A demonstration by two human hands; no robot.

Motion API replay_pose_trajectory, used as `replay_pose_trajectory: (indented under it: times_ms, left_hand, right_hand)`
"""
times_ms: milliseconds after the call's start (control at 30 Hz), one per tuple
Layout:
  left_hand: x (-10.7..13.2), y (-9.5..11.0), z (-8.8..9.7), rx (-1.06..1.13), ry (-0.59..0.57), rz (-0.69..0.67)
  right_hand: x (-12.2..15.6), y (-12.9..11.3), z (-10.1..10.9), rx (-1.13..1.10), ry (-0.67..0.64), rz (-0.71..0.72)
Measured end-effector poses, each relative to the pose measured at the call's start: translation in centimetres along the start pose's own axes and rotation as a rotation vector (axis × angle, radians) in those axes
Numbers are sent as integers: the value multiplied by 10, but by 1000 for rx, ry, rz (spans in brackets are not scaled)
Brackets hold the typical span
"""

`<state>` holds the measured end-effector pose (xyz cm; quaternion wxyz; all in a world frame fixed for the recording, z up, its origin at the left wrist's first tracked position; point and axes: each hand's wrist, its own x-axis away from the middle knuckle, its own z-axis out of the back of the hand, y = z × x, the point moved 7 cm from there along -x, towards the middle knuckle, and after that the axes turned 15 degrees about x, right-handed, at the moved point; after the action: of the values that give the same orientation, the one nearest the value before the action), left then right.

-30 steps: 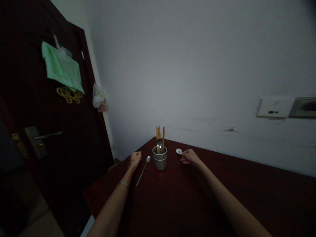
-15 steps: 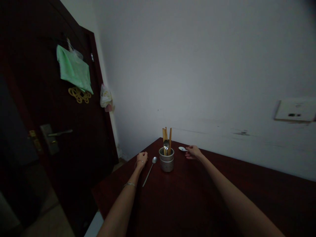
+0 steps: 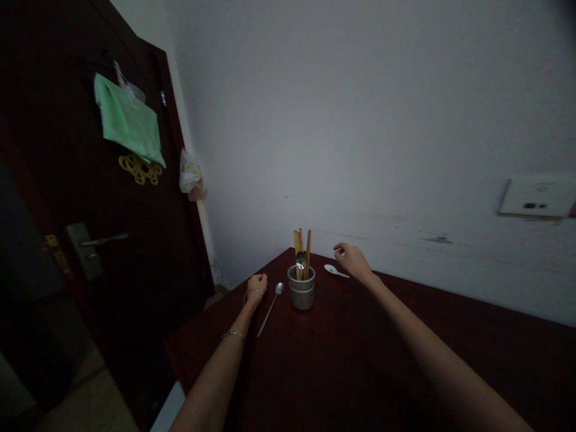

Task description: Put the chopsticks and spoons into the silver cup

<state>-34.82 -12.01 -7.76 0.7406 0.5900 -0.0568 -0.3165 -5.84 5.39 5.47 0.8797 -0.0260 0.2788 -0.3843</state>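
A grey cylindrical utensil holder point(image 3: 302, 298) stands upright on the dark red table, with several wooden chopsticks point(image 3: 308, 245) and a metal spoon point(image 3: 301, 260) in it. To its left lies a long-handled metal spoon point(image 3: 279, 288), bowl away from me. My left hand point(image 3: 257, 284) rests on the table beside that spoon, fingers curled in, nothing seen in them. On the right a short white spoon point(image 3: 332, 269) lies flat on the table, its bowl toward the holder. Above its handle hovers my right hand point(image 3: 353, 259), fingers bent and apart, holding nothing.
The table point(image 3: 324, 360) runs along a white wall point(image 3: 360, 132) that carries a socket plate point(image 3: 537, 197) at right. At left is a dark door point(image 3: 148, 240) with a green cloth point(image 3: 128, 117) hanging on it. A plastic bag point(image 3: 190, 173) hangs by the frame.
My right hand has let go of the white spoon and lifted up and slightly right. The spoon stays on the table. My left hand keeps its place; the view has shifted slightly.
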Motion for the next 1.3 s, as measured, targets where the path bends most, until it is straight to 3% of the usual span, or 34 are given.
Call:
replay_pose_trajectory:
  times_ms: [167, 333, 567, 800, 933, 1067, 1200, 1300]
  left_hand:
    - [1, -1, -1, -14, 3, -5]
    - [-1, -4, -1, -34, 4, -19]
    - [0, 0, 0, -62, 4, -15]
    - [6, 7, 1, -53, 5, 1]
    - [7, 10, 2, -53, 0, 6]
    - [7, 11, 2, -60, 4, 13]
    - [6, 8, 1, -50, 2, 17]
    - [3, 5, 0, -39, -4, 2]
  right_hand:
    - [6, -85, 21, 74, 56, 347]
    - [11, -111, 15, 186, -12, 407]
    - [13, -111, 5, 136, -32, 450]
    - [10, -107, 7, 17, -59, 371]
    - [5, -104, 25, -70, 53, 312]
    - [-2, -92, 55, -175, 221, 175]
    - [-7, -60, 88, -354, 348, 0]
    - [-4, -25, 100, -499, 380, -117]
